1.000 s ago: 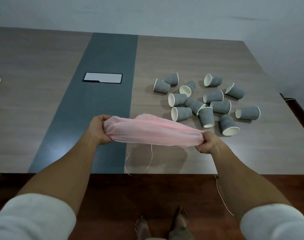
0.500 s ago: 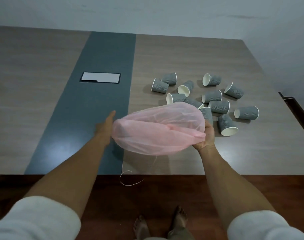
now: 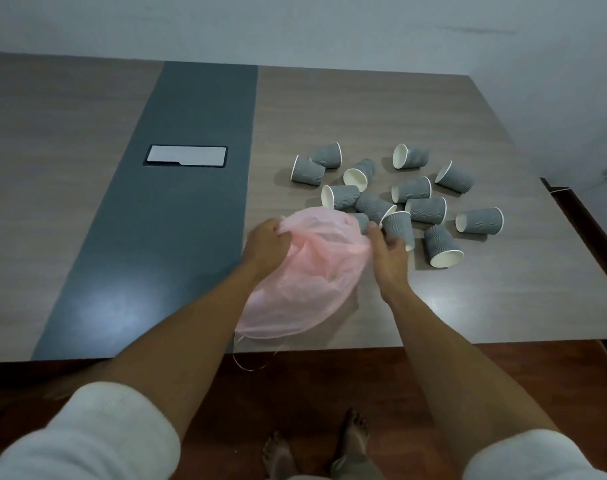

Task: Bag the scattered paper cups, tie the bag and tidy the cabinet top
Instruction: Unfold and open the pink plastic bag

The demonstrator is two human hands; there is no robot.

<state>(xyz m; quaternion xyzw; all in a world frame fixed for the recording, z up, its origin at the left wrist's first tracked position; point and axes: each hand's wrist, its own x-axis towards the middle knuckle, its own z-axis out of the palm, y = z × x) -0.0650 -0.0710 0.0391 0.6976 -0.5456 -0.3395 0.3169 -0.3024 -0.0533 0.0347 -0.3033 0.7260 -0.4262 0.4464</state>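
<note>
- Gripping the pink bag (image 3: 305, 282) at its far edge, the left hand (image 3: 265, 245) and right hand (image 3: 388, 252) pinch its film.
- Bag lies near the table (image 3: 364, 109) front edge, touching the grey paper cups (image 3: 412, 199) scattered on their sides just beyond.

The counter (image 3: 329, 109) looks like wood-grain laminate, smooth with a soft sheen that catches light near its front edge; a dark grey band (image 3: 177, 202) down its middle is smooth and semi-glossy, with a pale, flat inset plate (image 3: 186, 155). The pink bag (image 3: 305, 278) is thin, translucent, crinkled film. The paper cups (image 3: 412, 199) have matt grey, wavy-ribbed outsides and plain white insides. The sleeves (image 3: 97, 441) look like soft, fuzzy white cloth.
</note>
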